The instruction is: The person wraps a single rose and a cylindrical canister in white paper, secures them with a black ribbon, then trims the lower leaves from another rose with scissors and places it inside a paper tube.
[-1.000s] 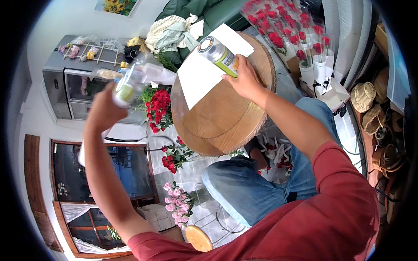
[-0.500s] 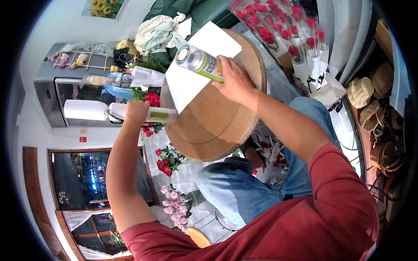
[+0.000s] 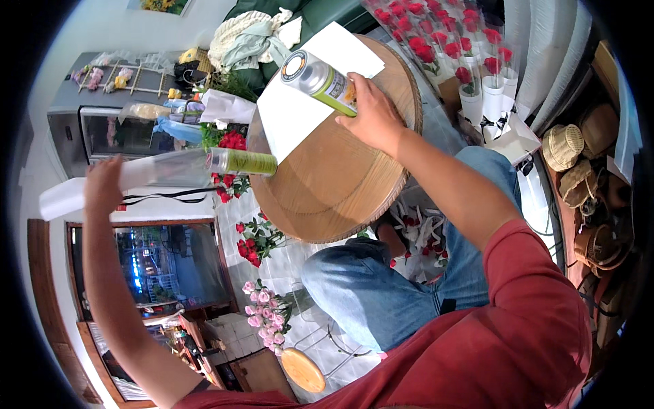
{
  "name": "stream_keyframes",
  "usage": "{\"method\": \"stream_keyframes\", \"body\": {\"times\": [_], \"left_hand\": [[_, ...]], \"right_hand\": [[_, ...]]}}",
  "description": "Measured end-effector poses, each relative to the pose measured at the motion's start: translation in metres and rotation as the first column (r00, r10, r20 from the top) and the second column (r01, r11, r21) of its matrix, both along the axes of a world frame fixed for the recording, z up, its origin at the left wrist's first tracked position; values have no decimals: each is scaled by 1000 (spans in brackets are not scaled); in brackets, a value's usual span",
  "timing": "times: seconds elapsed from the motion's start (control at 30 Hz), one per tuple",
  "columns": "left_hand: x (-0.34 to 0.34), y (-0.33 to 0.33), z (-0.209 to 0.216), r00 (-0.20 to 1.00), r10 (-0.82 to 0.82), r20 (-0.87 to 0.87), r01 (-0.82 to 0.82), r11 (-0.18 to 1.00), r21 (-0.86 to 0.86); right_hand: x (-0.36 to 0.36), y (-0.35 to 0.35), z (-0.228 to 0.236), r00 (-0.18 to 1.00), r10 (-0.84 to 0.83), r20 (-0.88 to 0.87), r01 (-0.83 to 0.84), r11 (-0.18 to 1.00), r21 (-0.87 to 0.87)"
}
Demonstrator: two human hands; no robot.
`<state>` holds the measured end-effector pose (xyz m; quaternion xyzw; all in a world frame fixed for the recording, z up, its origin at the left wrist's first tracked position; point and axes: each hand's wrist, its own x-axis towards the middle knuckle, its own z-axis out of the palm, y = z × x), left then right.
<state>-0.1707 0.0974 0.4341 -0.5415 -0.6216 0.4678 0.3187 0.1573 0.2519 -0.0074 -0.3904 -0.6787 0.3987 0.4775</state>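
My right hand (image 3: 371, 116) grips a green spray can (image 3: 317, 80) with a silver top, tilted on its side above a white paper sheet (image 3: 293, 119). The sheet lies on a round wooden table (image 3: 340, 184). Far out to the left, my left hand (image 3: 102, 184) holds a long clear plastic sleeve (image 3: 177, 169) level. The sleeve's white end sticks out past my hand. Its green end (image 3: 248, 162) points at the table's left rim.
Single red roses in clear sleeves (image 3: 470, 48) stand at the upper right, with woven baskets (image 3: 565, 146) beyond them. Red rose bunches (image 3: 252, 242) and pink flowers (image 3: 262, 317) sit on the floor by my knees. A grey display cabinet (image 3: 102, 129) stands at the left, and a small wooden stool (image 3: 303, 368) below.
My left arm has swung outward and down, bringing the sleeve from raised to lying level. My right hand has kept the can over the paper, tilting it further.
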Motion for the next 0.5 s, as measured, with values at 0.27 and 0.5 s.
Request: {"method": "stream_keyframes", "body": {"times": [0.27, 0.5], "left_hand": [[58, -65, 57, 711, -161, 685, -216, 876, 430], [107, -34, -142, -556, -546, 627, -561, 803, 201]], "right_hand": [[0, -4, 3, 993, -114, -12, 115, 986, 119], [-1, -12, 9, 907, -227, -354, 376, 817, 438]]}}
